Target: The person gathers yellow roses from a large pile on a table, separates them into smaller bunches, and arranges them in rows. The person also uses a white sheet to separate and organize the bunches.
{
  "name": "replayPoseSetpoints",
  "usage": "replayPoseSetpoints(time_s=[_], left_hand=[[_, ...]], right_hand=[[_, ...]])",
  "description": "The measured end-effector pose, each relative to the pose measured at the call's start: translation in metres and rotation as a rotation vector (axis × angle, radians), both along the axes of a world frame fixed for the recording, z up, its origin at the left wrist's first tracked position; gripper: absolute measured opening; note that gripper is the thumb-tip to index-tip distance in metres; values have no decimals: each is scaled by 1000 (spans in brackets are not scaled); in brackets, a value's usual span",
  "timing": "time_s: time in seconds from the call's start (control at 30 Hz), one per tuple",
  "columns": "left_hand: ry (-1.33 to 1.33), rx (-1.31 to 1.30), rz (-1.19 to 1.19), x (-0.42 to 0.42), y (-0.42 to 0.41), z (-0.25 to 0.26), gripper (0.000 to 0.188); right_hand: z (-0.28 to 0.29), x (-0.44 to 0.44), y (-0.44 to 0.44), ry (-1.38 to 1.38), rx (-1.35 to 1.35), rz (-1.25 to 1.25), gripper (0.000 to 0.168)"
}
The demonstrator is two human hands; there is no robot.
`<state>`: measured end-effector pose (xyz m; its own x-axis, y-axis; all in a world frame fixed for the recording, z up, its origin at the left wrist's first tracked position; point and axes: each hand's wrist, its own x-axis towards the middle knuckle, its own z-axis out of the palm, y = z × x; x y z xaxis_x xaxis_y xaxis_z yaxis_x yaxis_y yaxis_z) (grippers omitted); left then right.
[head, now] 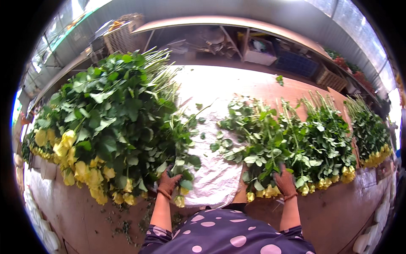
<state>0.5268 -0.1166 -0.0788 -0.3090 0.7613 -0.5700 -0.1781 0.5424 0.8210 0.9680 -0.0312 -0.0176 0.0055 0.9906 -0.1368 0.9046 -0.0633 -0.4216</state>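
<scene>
My left hand [170, 183], in a brown knitted glove, reaches into the right edge of a large heap of yellow roses [127, 114]. Its thumb is spread among the leaves, and foliage hides whether the fingers hold a stem. Two rose heads [179, 200] hang close by that hand. On the other side, my right hand [286, 183], gloved alike, lies with fingers apart on a row of yellow roses [304, 149]. Those blooms hang toward me over the table's front edge, stems pointing away. Between my hands a white woven sheet [215, 184] covers part of the table.
More yellow roses [369, 133] lie behind a wooden divider [344, 114] at far right. Loose leaves dot the wooden tabletop [253, 85]. Beyond stands a shelf [234, 21] with a white box [258, 55], a blue crate [296, 63] and baskets. Leaf scraps [125, 228] litter the floor.
</scene>
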Motion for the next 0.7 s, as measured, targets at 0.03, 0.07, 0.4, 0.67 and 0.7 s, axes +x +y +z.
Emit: replayPoseSetpoints(time_s=[0.03, 0.07, 0.4, 0.67, 0.7], left_hand=[[59, 217, -163, -26, -13, -24, 44], [98, 446, -302, -52, -24, -50, 38], [-238, 259, -190, 72, 5, 15, 49], [-54, 624, -287, 66, 0, 71, 51], [470, 684, -253, 48, 7, 63, 55]], right_hand=[[7, -11, -10, -183, 161, -21, 57], [11, -20, -14, -371, 393, 23, 56], [-45, -222, 10, 1202, -605, 773, 40], [-7, -140, 35, 2083, -1133, -186, 34], [-5, -107, 27, 1967, -731, -235, 30]])
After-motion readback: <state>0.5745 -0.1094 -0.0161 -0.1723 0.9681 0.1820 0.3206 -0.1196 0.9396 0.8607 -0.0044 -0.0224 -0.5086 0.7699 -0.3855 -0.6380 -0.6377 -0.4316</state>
